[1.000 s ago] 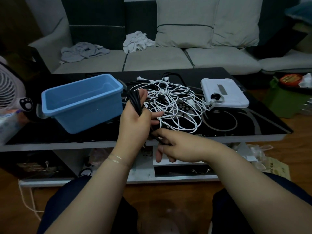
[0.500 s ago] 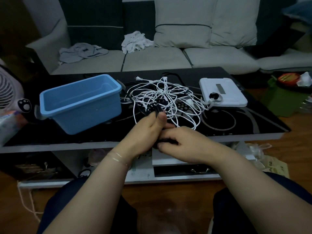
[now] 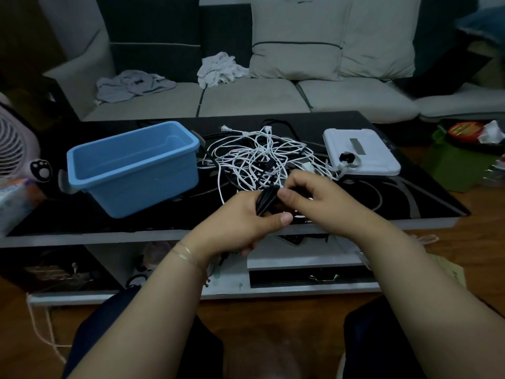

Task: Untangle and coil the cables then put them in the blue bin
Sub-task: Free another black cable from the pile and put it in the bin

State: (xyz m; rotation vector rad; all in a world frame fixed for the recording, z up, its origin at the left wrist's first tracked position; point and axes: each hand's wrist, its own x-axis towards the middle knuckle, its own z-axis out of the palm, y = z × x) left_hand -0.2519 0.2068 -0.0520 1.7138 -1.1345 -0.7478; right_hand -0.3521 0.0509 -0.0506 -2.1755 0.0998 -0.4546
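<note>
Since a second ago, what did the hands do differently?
The left hand came down from its raised position, still gripping the black cable bundle. The right hand rose from the table edge and now pinches it too. The blue bin and white cable tangle stayed put.

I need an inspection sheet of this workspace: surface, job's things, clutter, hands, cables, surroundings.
Surface: black glass table, patterned.
Job's things: blue bin, nothing seen inside; black cable bundle.
Clutter: white flat device on the table.
Hands: left hand grips the black cable bundle; right hand pinches it.
Cables: white cable tangle between bin and device.
Surroundings: sofa with cloths, fan at left.
</note>
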